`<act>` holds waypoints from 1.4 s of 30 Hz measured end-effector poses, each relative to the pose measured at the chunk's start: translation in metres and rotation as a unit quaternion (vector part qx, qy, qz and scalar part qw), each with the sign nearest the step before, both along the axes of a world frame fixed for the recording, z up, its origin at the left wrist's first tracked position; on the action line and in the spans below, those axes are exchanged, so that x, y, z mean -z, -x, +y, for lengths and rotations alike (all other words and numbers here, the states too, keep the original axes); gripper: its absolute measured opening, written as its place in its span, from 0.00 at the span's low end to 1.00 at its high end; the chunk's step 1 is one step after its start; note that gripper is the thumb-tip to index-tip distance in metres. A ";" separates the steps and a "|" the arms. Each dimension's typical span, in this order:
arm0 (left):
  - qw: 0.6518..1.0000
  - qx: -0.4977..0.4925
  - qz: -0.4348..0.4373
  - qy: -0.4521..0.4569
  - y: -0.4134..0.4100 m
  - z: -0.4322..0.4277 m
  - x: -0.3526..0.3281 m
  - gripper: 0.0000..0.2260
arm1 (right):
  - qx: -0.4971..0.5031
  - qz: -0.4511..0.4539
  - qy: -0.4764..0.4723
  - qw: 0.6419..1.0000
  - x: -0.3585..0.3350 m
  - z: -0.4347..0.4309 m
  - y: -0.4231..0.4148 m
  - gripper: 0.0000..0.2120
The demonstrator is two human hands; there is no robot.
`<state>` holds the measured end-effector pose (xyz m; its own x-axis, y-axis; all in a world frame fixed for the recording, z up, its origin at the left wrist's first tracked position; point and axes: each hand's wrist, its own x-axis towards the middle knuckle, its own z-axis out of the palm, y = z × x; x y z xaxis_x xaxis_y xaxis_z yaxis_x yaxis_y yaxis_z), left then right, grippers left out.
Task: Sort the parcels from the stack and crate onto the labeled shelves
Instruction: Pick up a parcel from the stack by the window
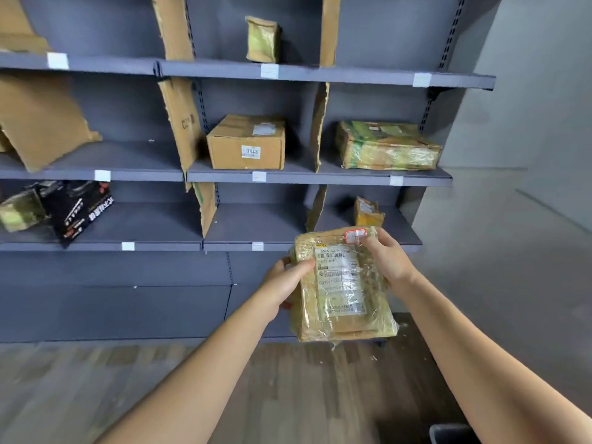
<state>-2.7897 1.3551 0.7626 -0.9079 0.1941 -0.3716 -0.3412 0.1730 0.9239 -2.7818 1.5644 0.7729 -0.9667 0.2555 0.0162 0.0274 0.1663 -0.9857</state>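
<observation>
A tape-wrapped cardboard parcel (342,286) is held up in the air in front of the grey shelving unit (128,299), on no shelf, its face turned to the camera. The left hand (285,283) clasps its left edge, thumb laid across the front and fingers curled behind. The right hand (387,257) grasps its upper right corner, fingertips beside a red-bordered sticker (355,235). A white shipping label (341,280) covers most of the face between the two hands. Just above and behind the grip, a small brown parcel (368,213) stands in the right bay of the lowest shelf. Higher above the grip, on the middle shelf, a flat parcel in greenish wrap (389,145) lies in the right bay. Up and to the left of the hands, a plain carton marked 0448 (246,142) sits in the centre bay. Further up, a small wrapped packet (262,40) stands on the top shelf. Far to the left of the grip, on the lowest shelf, a black printed box (77,209) leans beside another wrapped packet (20,209). Torn cardboard dividers (182,123) separate the bays, and white tags (259,176) mark the shelf edges. Below the hands lies a wood-patterned floor (288,395).
</observation>
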 end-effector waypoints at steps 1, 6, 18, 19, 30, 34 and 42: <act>1.000 0.003 -0.002 0.003 -0.001 -0.018 0.003 0.20 | 0.003 -0.004 -0.002 1.000 0.002 -0.019 0.000 0.10; 1.000 0.004 -0.002 0.003 -0.006 -0.094 0.018 0.17 | 0.020 -0.022 -0.027 0.999 0.017 -0.095 0.000 0.10; 0.998 0.052 -0.019 0.021 0.002 -0.179 0.042 0.23 | 0.049 -0.062 -0.061 0.995 0.040 -0.176 0.007 0.11; 0.998 0.054 -0.018 0.020 0.004 -0.181 0.043 0.25 | 0.049 -0.063 -0.062 0.995 0.042 -0.178 0.010 0.12; 0.995 0.080 -0.033 0.048 0.062 -0.181 0.066 0.10 | 0.030 -0.092 -0.057 0.994 0.069 -0.180 0.074 0.10; 0.989 0.078 -0.020 0.124 0.101 -0.165 0.076 0.11 | 0.020 -0.107 -0.049 0.993 0.083 -0.172 0.111 0.12; 0.965 0.066 0.023 0.255 0.178 -0.132 0.092 0.14 | 0.012 -0.168 -0.095 0.981 0.102 -0.139 0.195 0.27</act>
<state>-2.9673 1.2227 0.6706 -0.9057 0.1123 -0.4088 -0.2453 0.6475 0.7215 -2.9769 1.4253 0.6708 -0.9198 0.3008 -0.2521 0.3508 0.3421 -0.8717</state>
